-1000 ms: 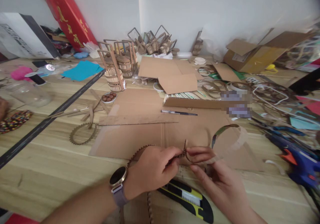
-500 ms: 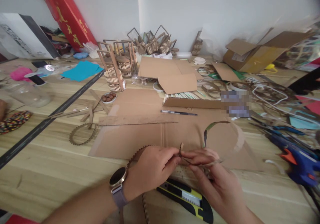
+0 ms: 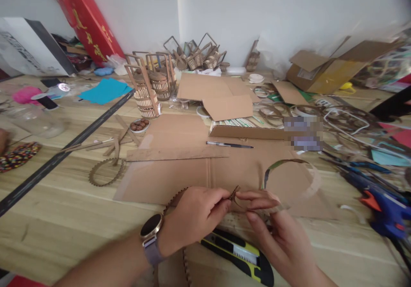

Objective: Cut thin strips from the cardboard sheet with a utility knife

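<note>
My left hand [image 3: 195, 212], with a watch [image 3: 151, 226] on its wrist, pinches the end of a notched brown strip [image 3: 174, 200] between thumb and fingertips. The rest of that strip curves behind the wrist and hangs below it. My right hand [image 3: 282, 229] loosely holds a thin, smooth strip [image 3: 272, 165] that loops out over the cardboard. Its fingertips are close to the pinched end, and its thumb is a little apart from the fingers. Beneath the hands lies a black and yellow utility knife [image 3: 236, 252], partly covered by the left hand.
A cardboard sheet [image 3: 180, 180] covers the middle of the table, with a pen [image 3: 229, 144] on it. A notched ring [image 3: 105, 172] lies left, near a bowl of nuts [image 3: 140, 125] and small slatted baskets [image 3: 146, 103]. A blue glue gun [image 3: 379, 205] lies right.
My right hand's fingers have shifted slightly right and its thumb has parted from them. The thin strip's loop has swung wider to the right. The notched end has tilted; my left hand stays put.
</note>
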Motion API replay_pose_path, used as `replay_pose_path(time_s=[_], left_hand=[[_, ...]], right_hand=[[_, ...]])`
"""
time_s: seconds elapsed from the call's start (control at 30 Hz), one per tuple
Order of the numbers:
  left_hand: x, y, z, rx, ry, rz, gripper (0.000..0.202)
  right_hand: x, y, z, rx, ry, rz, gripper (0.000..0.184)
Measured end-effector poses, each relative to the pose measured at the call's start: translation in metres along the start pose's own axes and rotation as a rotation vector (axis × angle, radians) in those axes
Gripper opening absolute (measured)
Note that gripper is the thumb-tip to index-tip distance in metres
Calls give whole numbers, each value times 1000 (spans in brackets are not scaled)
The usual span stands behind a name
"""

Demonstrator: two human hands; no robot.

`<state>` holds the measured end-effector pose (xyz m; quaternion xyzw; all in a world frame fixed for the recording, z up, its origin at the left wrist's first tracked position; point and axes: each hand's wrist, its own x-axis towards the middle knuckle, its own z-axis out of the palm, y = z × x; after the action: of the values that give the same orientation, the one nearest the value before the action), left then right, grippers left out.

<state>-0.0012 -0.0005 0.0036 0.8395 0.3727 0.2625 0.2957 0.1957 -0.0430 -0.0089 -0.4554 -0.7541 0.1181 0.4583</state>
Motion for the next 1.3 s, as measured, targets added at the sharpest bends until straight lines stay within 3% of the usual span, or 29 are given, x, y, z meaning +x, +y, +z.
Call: replay_pose_path(time_s=[0.23,0.7,1.1,1.3], left_hand=[[0,0,2,-9,-20,-3,15],[0,-2,2,9,-24,88,17],[1,-1,0,-29,-83,100,13],[2,0,-1,-7,-90,-20,18]], right_hand=[[4,-1,0,-72,-9,-43,7],[2,-1,-2,-22,-18,90,12],[3,3,-2,154,15,375,14],[0,-1,2,108,23,258,9]])
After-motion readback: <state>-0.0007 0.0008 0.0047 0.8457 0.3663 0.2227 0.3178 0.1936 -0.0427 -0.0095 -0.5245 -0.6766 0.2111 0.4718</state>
